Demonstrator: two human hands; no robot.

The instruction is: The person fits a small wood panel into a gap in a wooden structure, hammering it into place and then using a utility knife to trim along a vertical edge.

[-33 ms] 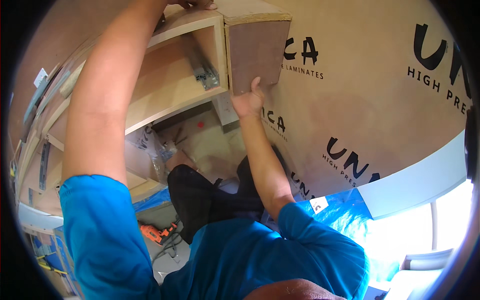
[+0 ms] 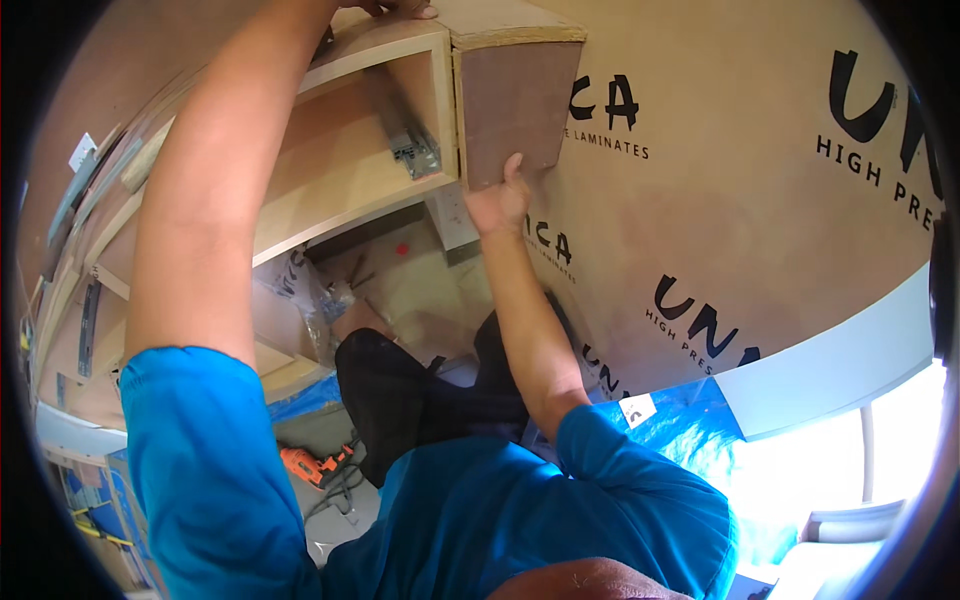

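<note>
My right hand (image 2: 500, 207) grips the lower edge of a tapered wooden box (image 2: 515, 105), its thumb up on the brown front face and its other fingers hidden. The box stands against the right end of a pale wooden cabinet frame (image 2: 350, 210), with a thin dark gap between them. At the top edge of the view my left hand (image 2: 395, 8) rests on the cabinet's top by the box. Only a few of its fingers show, the rest being cut off. Metal drawer runners (image 2: 412, 150) lie inside the cabinet's open bay.
Printed laminate sheeting (image 2: 690, 190) covers the wall on the right. An orange power tool (image 2: 315, 465) with a cord lies on the floor at lower left. Blue plastic sheeting (image 2: 680, 420) hangs at right, and clear plastic wrap (image 2: 325, 300) lies under the cabinet.
</note>
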